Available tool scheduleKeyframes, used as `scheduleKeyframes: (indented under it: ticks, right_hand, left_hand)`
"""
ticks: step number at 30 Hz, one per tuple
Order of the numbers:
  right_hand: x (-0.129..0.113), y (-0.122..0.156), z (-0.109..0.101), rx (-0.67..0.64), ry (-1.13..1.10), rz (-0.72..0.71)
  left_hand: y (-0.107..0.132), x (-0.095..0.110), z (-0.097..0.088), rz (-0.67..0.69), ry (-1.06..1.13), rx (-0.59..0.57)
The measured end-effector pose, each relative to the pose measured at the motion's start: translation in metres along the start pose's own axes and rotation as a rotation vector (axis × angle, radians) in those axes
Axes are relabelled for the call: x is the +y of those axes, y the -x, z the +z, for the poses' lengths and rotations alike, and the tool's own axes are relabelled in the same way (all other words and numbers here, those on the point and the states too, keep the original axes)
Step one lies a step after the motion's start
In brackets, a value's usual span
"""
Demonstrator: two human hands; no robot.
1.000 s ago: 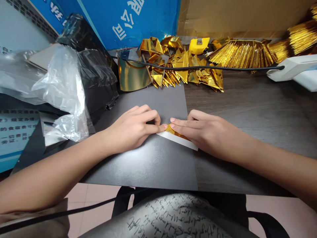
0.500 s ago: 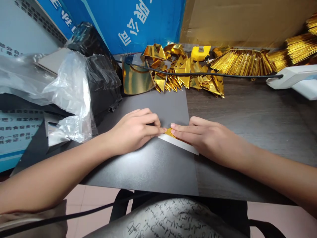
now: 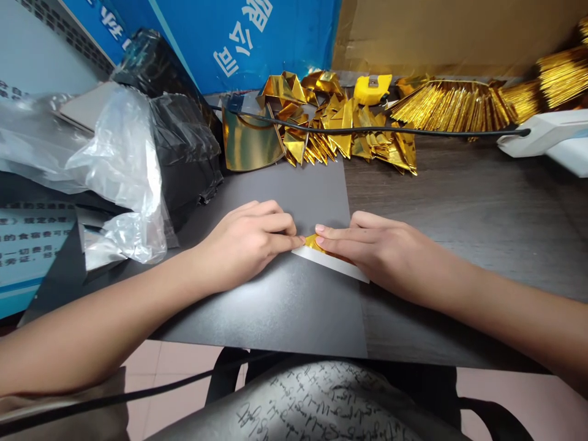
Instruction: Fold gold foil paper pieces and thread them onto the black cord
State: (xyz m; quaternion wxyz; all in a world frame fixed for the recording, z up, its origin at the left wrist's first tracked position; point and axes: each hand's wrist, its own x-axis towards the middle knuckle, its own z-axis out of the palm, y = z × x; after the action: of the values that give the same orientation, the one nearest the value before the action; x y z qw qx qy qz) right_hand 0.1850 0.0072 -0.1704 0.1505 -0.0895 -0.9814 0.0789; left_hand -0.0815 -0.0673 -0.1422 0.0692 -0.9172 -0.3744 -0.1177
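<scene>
A small strip of gold foil paper [image 3: 312,241] with a white folded edge [image 3: 331,264] lies slanted on the dark grey sheet, near the middle of the desk. My left hand [image 3: 257,239] has its fingers curled, with thumb and index tips closed on the strip's upper left end. My right hand [image 3: 381,245] presses thumb and forefinger, close together, onto the gold side. Its palm and lower fingers cover the strip's right part, so that end is partly hidden.
Folded gold foil pieces [image 3: 340,122], a curved gold sheet [image 3: 252,142] and a yellow tape measure [image 3: 372,90] sit behind. A black cable [image 3: 367,131] crosses them to a white device [image 3: 542,136]. At left are clear plastic [image 3: 124,147] and a black-wrapped package [image 3: 184,141].
Both hands stay on the gold foil strip in nearly the same grip. The view has shifted slightly, so the background sits a little higher in the picture.
</scene>
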Motion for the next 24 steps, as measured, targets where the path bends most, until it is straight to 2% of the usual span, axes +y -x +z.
scheduleKeyframes:
  ticks: [3,7,15,24]
  right_hand:
    - [0.0004,-0.0001,0.0002,0.01,-0.012,-0.016]
    - [-0.0003,-0.0007,-0.0003,0.006,-0.027,-0.017]
    - [-0.0004,-0.0006,0.0016,0.017,-0.045,0.002]
    - [0.0003,-0.0014,0.0028,0.036,-0.044,-0.01]
  left_hand:
    - [-0.0006,0.002,-0.0003,0.023,-0.043,0.024]
    - [-0.0007,0.0006,0.0021,-0.05,0.029,0.078]
    - [-0.0006,-0.0015,0.0043,-0.092,0.104,0.082]
    - [-0.001,0.0056,0.0016,-0.04,-0.043,0.095]
